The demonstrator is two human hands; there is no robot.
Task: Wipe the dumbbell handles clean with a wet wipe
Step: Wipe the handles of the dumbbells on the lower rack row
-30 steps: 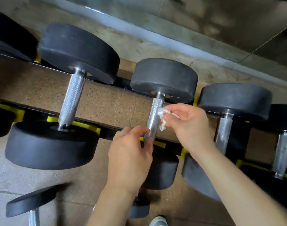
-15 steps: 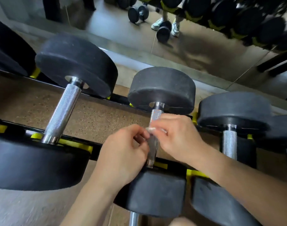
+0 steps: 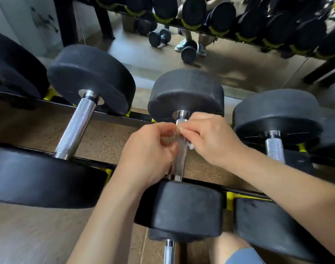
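A black dumbbell sits in the middle of the rack, its knurled steel handle (image 3: 179, 161) running away from me. Both hands meet at the handle's upper half. My right hand (image 3: 210, 141) pinches a white wet wipe (image 3: 190, 146) against the right side of the bar; only small bits of wipe show under the fingers. My left hand (image 3: 149, 155) has its fingers curled at the bar's left side and seems to pinch the wipe's other end, though the fingertips are blurred.
More black dumbbells lie on the rack: one at the left with a bare handle (image 3: 76, 124), one at the right (image 3: 275, 149). The rack rails (image 3: 124, 117) are black with yellow pads. A mirror behind reflects another rack (image 3: 220, 20). A lower dumbbell handle (image 3: 169, 252) pokes out below.
The view has tilted up and moved closer, so the mirror shows more. Both hands have stayed on the middle handle, with the wipe now mostly covered by the fingers.
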